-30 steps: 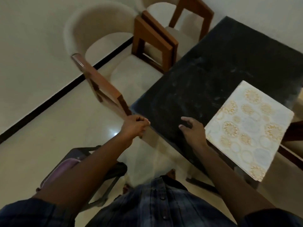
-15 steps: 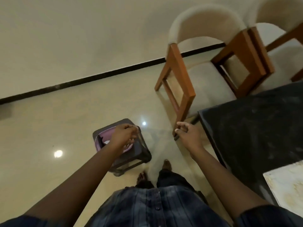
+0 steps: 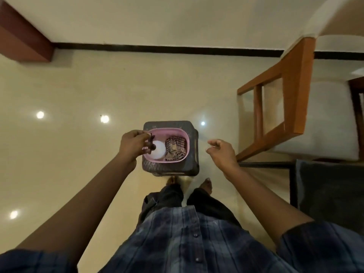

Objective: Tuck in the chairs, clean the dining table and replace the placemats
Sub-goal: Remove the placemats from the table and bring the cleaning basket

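A pink tub (image 3: 187, 143) sits on a dark plastic stool (image 3: 194, 166) right in front of my feet. In the tub stand a white spray bottle (image 3: 158, 150) with a dark trigger head, and beside it on the right a crumpled checked cloth (image 3: 175, 149). My left hand (image 3: 133, 145) has its fingers curled around the bottle's dark head. To the right of the stool, my right hand (image 3: 223, 153) hovers with its fingers loosely apart, holding nothing. The black dining table's corner (image 3: 331, 191) shows at the lower right. A wooden chair (image 3: 295, 85) with a pale seat stands at its edge.
The glossy cream floor (image 3: 78, 134) spreads to the left and ahead up to a black skirting line (image 3: 157, 48). A brown wooden piece (image 3: 21, 40) stands in the top left corner. My feet (image 3: 205, 184) are just behind the stool.
My view has swung left, away from the table and placemat, down to the stool. My left hand left the chair and reached the spray bottle in the tub; my right hand came off the table.
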Demonstrator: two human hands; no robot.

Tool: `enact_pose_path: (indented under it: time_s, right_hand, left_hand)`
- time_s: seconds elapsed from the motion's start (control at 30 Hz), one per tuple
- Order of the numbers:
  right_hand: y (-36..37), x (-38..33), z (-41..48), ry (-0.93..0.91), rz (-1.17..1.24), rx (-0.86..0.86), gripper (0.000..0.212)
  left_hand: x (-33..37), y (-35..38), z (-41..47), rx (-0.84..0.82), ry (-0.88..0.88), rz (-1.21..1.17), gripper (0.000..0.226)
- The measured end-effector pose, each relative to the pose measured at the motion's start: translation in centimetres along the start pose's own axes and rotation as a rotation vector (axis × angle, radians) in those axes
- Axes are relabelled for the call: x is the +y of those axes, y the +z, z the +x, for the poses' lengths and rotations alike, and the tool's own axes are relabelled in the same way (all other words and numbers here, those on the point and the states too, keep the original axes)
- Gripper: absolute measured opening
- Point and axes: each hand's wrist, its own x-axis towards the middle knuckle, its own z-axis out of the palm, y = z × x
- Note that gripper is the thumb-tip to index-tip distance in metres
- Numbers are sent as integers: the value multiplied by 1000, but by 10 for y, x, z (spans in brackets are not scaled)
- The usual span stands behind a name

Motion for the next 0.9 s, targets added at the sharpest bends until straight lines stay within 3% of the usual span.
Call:
enact_pose_path:
  time_s: [0.2, 0.33, 0.5, 0.6, 0.7, 0.9]
  right_hand:
    - [38, -3, 39, 66, -34, -90, 46]
    - [64, -4, 61, 139, -32, -140, 54]
    - [96, -6, 81, 253, -33, -188, 63]
    - [111, -4, 86, 281, -12, -172, 48]
    - [125, 1, 92, 304, 16, -136, 29]
    - [135, 1, 98, 340, 66, -90, 33]
  left_hand:
    - [-28, -12, 56, 62, -127, -11, 30]
    - [-44, -15, 92, 37, -222, 5, 45]
    - [-55, -12, 125, -38, -387, -96, 46]
    - [-60, -11, 139, -94, -427, -111, 21]
    - [-62, -9, 149, -115, -444, -109, 25]
    - [-60, -15, 154, -174, -417, -128, 26]
